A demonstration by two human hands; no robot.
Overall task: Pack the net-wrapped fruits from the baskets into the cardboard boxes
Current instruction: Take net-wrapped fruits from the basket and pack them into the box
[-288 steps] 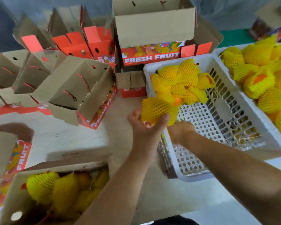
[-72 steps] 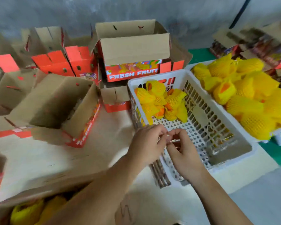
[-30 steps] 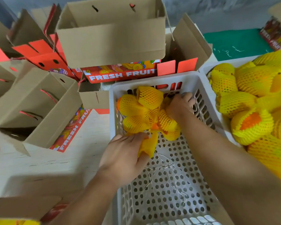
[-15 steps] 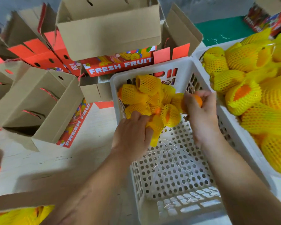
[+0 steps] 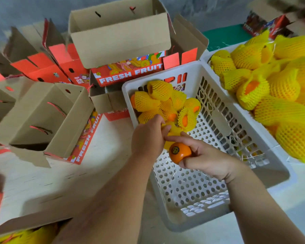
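Gripping a bare orange fruit [image 5: 179,152] with a dark sticker, my right hand [image 5: 207,161] hovers over the white basket [image 5: 250,175], above its perforated floor. Beside it my left hand [image 5: 147,140] pinches an empty yellow net [image 5: 173,131] at the near edge of the pile of net-wrapped fruits [image 5: 165,104], which fills the basket's far left corner. To the right of the basket, touching it, a second basket [image 5: 205,56] is heaped with more wrapped fruit. Left of the basket, on the tabletop [image 5: 63,178], open cardboard boxes [image 5: 48,120] stand; 1 marked FRESH FRUIT [image 5: 130,73] sits just behind it.
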